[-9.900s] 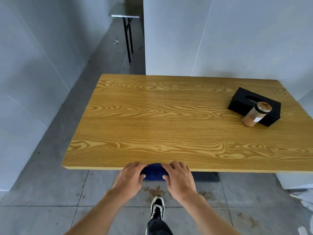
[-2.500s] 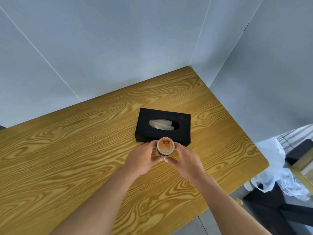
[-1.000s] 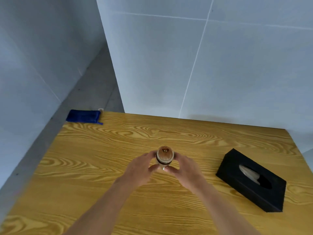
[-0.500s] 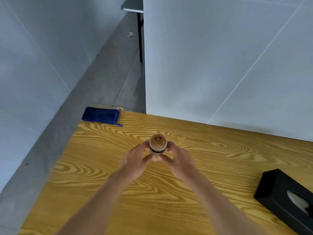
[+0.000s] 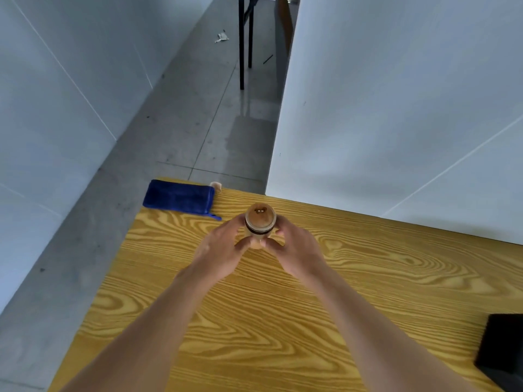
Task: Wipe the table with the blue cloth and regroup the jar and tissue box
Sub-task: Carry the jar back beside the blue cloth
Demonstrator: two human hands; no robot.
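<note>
1. Yellow wood-grain rectangular table [image 5: 368,292]; bears every item listed below; its far-left corner lies open to the grey floor, so anything set close to that edge could, in my judgement, be knocked off.
2. Black rectangular tissue box [image 5: 501,349]; only a corner shows at the lower right; well apart from the jar; risk: the pair stays ungrouped if the box is left there.
3. Folded dark blue cloth [image 5: 178,197]; lies on the far-left corner, part overhanging the edge; near the jar, not touching; risk: a brushing forearm may push it off.
4. Left hand [image 5: 218,256]; fingers curled round the jar's left side.
5. Right hand [image 5: 297,250]; fingers curled round the jar's right side.
6. Small round glass jar with brown wooden lid [image 5: 260,220]; upright, clamped between both hands, just beyond the thumbs; whether its base touches the table cannot be told; risk: tipping if released while tilted.
</note>
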